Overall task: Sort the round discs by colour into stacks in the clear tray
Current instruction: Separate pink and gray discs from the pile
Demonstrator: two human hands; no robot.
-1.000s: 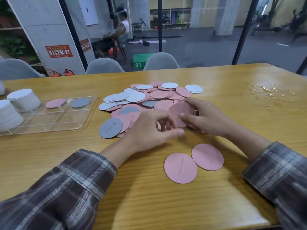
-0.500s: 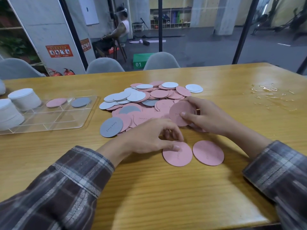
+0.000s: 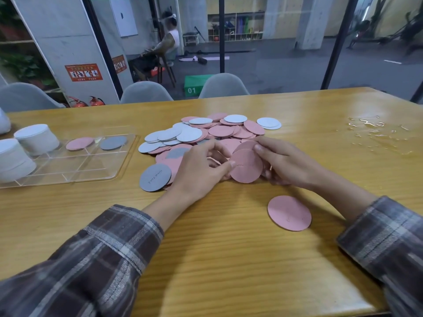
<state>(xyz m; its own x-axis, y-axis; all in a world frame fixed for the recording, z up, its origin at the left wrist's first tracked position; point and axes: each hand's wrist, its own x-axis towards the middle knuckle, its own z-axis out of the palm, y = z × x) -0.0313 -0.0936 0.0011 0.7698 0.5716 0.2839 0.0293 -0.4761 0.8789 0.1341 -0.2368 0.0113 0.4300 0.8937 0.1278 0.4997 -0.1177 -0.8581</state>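
Lifted from the desk (image 3: 229, 259), a pink disc (image 3: 246, 172) now fronts the fanned stack (image 3: 245, 146) pinched by left hand (image 3: 201, 170) and right hand (image 3: 283, 165), 6 o'clock of the pile (image 3: 219, 131). Loose grip may spill it; tray (image 3: 68, 177) at 9 o'clock.

White stack (image 3: 16, 160) cut by left edge; grey disc (image 3: 155, 177) lettering too small; pile (image 3: 219, 131) partly hidden behind left grip (image 3: 198, 170).

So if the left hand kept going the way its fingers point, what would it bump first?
The left hand points toward the right hand, and its thumb touches the pink disc held between them. So that disc comes first, then probably the right hand's fingers.
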